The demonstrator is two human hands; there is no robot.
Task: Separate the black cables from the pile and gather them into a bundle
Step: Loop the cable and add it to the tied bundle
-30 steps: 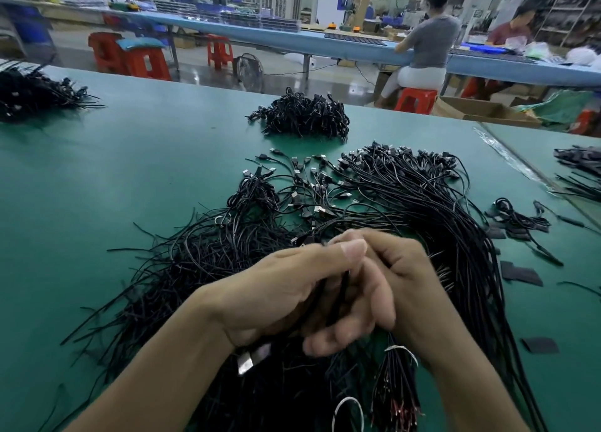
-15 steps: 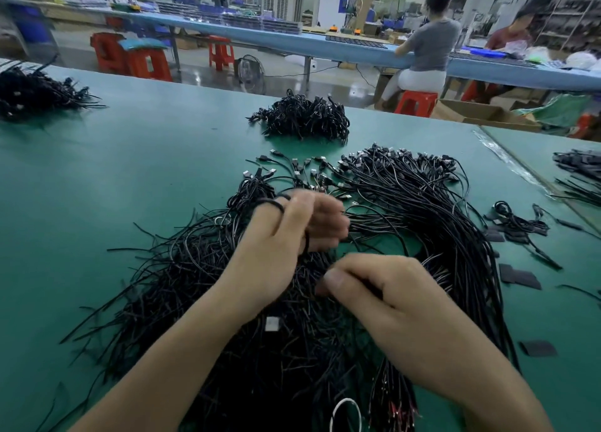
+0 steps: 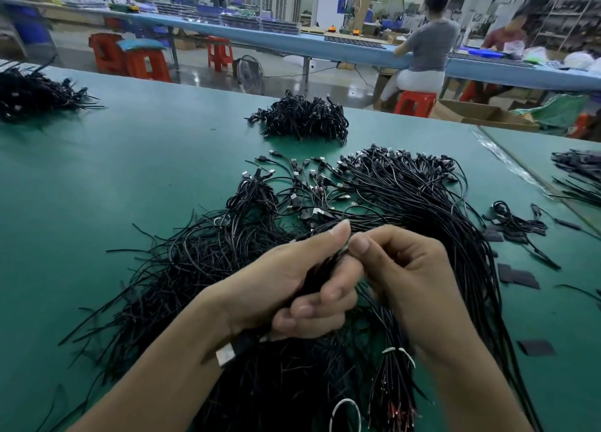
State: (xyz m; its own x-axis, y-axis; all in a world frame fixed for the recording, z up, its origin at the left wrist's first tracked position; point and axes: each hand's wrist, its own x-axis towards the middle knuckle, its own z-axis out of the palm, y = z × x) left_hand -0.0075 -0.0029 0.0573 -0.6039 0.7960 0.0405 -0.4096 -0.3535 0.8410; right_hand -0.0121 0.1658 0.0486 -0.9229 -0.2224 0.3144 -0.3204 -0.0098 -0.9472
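Note:
A big loose pile of black cables [image 3: 406, 201] with USB plugs spreads over the green table [image 3: 130, 178] in front of me. My left hand [image 3: 292, 285] grips a small bundle of black cables [image 3: 320, 269]; a plug end sticks out below the wrist. My right hand [image 3: 403, 272] meets it at the thumb tips, its fingers curled and pinching cable ends at the top of that bundle. Both hands hover over the near part of the pile. A tied cable bunch [image 3: 393, 386] with a white tie lies under my right wrist.
A finished heap of bundled cables [image 3: 302, 119] sits farther back, another heap [image 3: 29, 93] at far left, more cables [image 3: 579, 175] at far right. Small black strips [image 3: 520, 279] and a coiled cable [image 3: 517, 223] lie right of the pile. People sit at a blue bench behind.
My left hand, which had reached forward into the pile, has drawn back toward me with cables, and my right hand has come up to meet it.

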